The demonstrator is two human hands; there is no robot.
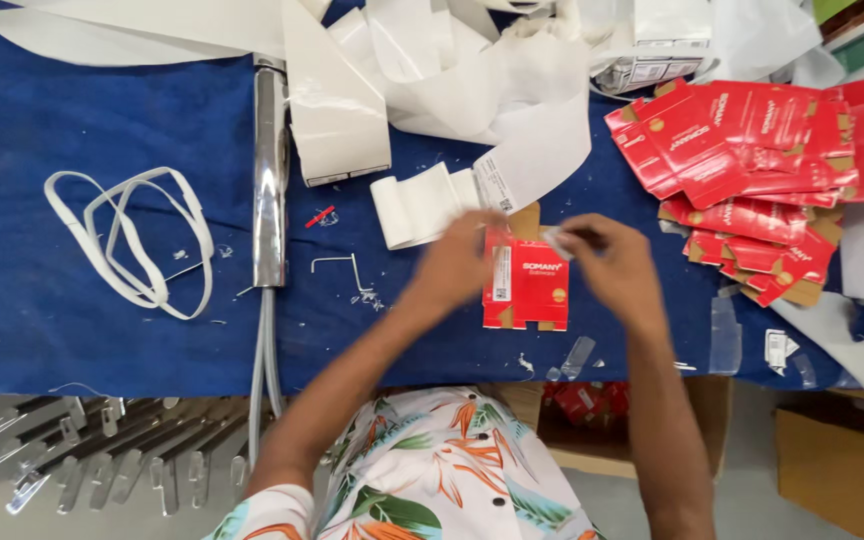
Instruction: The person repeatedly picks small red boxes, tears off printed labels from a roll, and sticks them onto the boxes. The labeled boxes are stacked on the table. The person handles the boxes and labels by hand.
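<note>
Red carton lies flat on blue cloth, centre of the table edge, just in front of the person; brown flaps show at its top and bottom edges; white label strip runs down its left side.

Head view: left hand sits on the carton's upper-left corner, fingers curled onto it, motion-blurred, so exact grip unclear; right hand is at the upper-right corner, thumb and fingertips pinched together on a small white sticker just above the carton.

Stack of flat red cartons fanned out at right, well apart from the hands; white backing paper in loose ribbons across the top, one end curling down beside the left hand; chrome tap lies lengthwise left of centre, hoses trailing off the table edge; white strap loops far left; small hex key between tap and left hand; clear film scraps near the carton's lower right; row of chrome parts on the floor lower left; brown box lower right.
</note>
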